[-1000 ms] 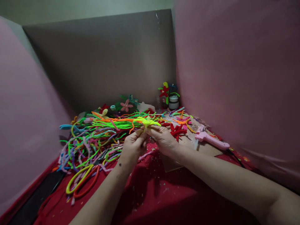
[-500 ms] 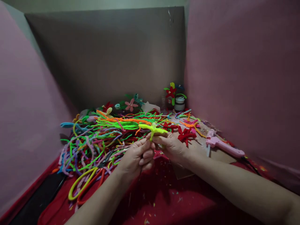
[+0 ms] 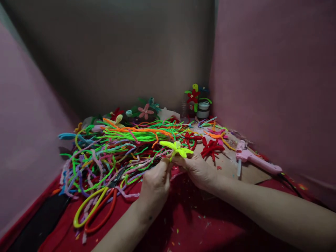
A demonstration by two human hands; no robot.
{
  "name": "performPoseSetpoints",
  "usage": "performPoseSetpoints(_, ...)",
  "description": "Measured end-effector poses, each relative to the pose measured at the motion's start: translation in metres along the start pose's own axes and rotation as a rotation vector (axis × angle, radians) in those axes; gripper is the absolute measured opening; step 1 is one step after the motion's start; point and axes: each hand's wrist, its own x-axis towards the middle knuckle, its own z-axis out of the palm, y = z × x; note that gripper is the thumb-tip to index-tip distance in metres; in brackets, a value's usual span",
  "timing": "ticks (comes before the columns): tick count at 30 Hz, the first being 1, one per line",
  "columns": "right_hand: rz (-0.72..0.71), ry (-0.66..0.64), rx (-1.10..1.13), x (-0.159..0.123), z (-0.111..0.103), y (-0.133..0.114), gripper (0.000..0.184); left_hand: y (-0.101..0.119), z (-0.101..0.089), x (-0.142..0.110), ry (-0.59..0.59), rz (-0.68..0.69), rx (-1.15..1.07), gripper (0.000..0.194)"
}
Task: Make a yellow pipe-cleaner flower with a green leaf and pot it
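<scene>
Between my hands, above the near edge of the work area, is a bright yellow pipe-cleaner flower (image 3: 177, 149) with a pale centre. My right hand (image 3: 201, 170) pinches it just under the petals, its fingers closed. Lower down, my left hand (image 3: 156, 178) is closed on the base of the same flower; the fingertips are partly hidden. A large heap of coloured pipe cleaners (image 3: 131, 138) lies behind and left of my hands. Red pipe-cleaner petals (image 3: 212, 148) lie just right of the flower.
Scissors with yellow and red handles (image 3: 113, 206) lie at the left front. A pink glue gun (image 3: 256, 161) rests on a board (image 3: 231, 171) at the right. Finished flowers (image 3: 146, 111) and a lidded jar (image 3: 203, 110) stand at the back. A black flat object (image 3: 39, 224) lies far left.
The yellow flower has tilted and turned so its petals and pale centre show. My left hand has rolled over, its back now upward. The whole view has shifted slightly.
</scene>
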Motion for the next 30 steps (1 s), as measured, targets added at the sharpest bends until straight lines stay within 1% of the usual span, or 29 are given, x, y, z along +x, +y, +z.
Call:
performPoseSetpoints(1, 0.006, -0.007, 0.001, 0.000, 0.001, 0.000, 0.019, 0.001, -0.001, 0.001, -0.005, -0.023, -0.033, 0.006)
performPoseSetpoints(3, 0.023, -0.047, -0.009, -0.001, 0.001, -0.002, 0.020, 0.006, -0.002, 0.002, -0.035, -0.132, -0.159, 0.014)
performPoseSetpoints(5, 0.041, -0.100, -0.023, 0.000, 0.000, -0.004, 0.023, 0.015, -0.002, 0.004, -0.091, -0.271, -0.336, 0.026)
performPoseSetpoints(7, 0.047, -0.140, -0.029, 0.003, -0.003, -0.008, 0.024, 0.024, -0.001, 0.005, -0.160, -0.368, -0.525, 0.034)
performPoseSetpoints(10, 0.059, -0.175, 0.015, 0.008, -0.008, -0.017, 0.022, 0.032, 0.003, 0.009, -0.239, -0.434, -0.776, 0.029)
performPoseSetpoints(12, 0.097, -0.195, 0.074, 0.012, -0.011, -0.024, 0.023, 0.035, 0.007, 0.013, -0.287, -0.477, -0.888, 0.024)
performPoseSetpoints(15, 0.118, -0.179, 0.146, 0.016, -0.014, -0.032, 0.022, 0.037, 0.012, 0.022, -0.343, -0.522, -0.964, 0.022)
performPoseSetpoints(17, 0.095, -0.116, 0.176, 0.019, -0.014, -0.035, 0.019, 0.039, 0.015, 0.029, -0.357, -0.531, -0.954, 0.019)
performPoseSetpoints(19, 0.072, -0.033, 0.207, 0.021, -0.015, -0.036, 0.018, 0.043, 0.018, 0.035, -0.351, -0.527, -0.872, 0.019)
performPoseSetpoints(20, 0.060, 0.004, 0.221, 0.021, -0.015, -0.035, 0.019, 0.045, 0.020, 0.038, -0.341, -0.514, -0.789, 0.020)
performPoseSetpoints(22, 0.034, 0.067, 0.239, 0.023, -0.015, -0.034, 0.020, 0.047, 0.022, 0.041, -0.292, -0.443, -0.517, 0.020)
performPoseSetpoints(23, 0.022, 0.097, 0.241, 0.023, -0.015, -0.034, 0.021, 0.047, 0.023, 0.042, -0.250, -0.370, -0.329, 0.019)
performPoseSetpoints(25, 0.004, 0.154, 0.228, 0.024, -0.015, -0.033, 0.022, 0.044, 0.026, 0.042, -0.136, -0.152, 0.069, 0.015)
performPoseSetpoints(26, -0.002, 0.180, 0.212, 0.024, -0.015, -0.032, 0.022, 0.042, 0.027, 0.041, -0.083, -0.044, 0.225, 0.012)
performPoseSetpoints(27, -0.010, 0.200, 0.192, 0.024, -0.015, -0.031, 0.022, 0.038, 0.027, 0.041, -0.042, 0.044, 0.330, 0.009)
performPoseSetpoints(28, -0.021, 0.210, 0.170, 0.024, -0.015, -0.031, 0.022, 0.035, 0.028, 0.040, -0.016, 0.102, 0.387, 0.009)
performPoseSetpoints(29, -0.034, 0.209, 0.147, 0.023, -0.015, -0.030, 0.021, 0.031, 0.028, 0.039, -0.009, 0.130, 0.409, 0.010)
performPoseSetpoints(30, -0.048, 0.201, 0.125, 0.023, -0.015, -0.029, 0.020, 0.028, 0.027, 0.038, -0.011, 0.130, 0.404, 0.012)
